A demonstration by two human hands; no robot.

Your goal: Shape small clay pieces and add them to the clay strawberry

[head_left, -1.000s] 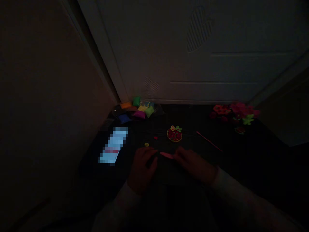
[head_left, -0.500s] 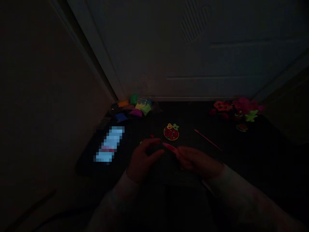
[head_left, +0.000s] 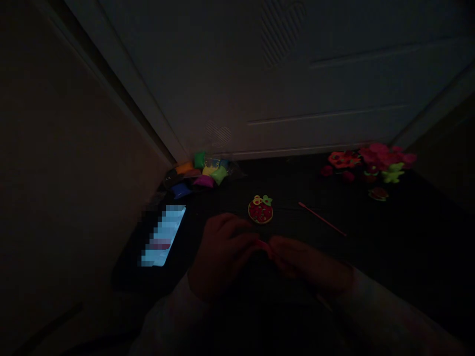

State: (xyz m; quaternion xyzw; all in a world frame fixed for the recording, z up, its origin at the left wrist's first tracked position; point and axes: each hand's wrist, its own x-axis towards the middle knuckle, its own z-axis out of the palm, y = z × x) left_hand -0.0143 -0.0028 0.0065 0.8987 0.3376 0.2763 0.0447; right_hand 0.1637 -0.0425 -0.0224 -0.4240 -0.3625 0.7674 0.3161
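The scene is very dark. My left hand (head_left: 221, 254) and my right hand (head_left: 306, 261) meet over a dark mat (head_left: 371, 247), fingers curled together around a small pink tool (head_left: 264, 245) whose tip shows between them. Which hand grips the tool I cannot tell for sure; both touch it. Just beyond the hands lies a red strawberry-shaped clay piece (head_left: 260, 209) with a green top. A thin pink stick (head_left: 322, 219) lies to its right.
Several small bags of coloured clay (head_left: 202, 173) sit at the back left by a white door (head_left: 297, 74). A lit phone screen (head_left: 163, 235) lies at the left. Pink, red and green clay shapes (head_left: 371, 163) are grouped at the back right.
Both hands have drawn closer together and nearer to me, covering more of the pink tool. The view has shifted slightly, so the things on the mat sit a little differently in the picture.
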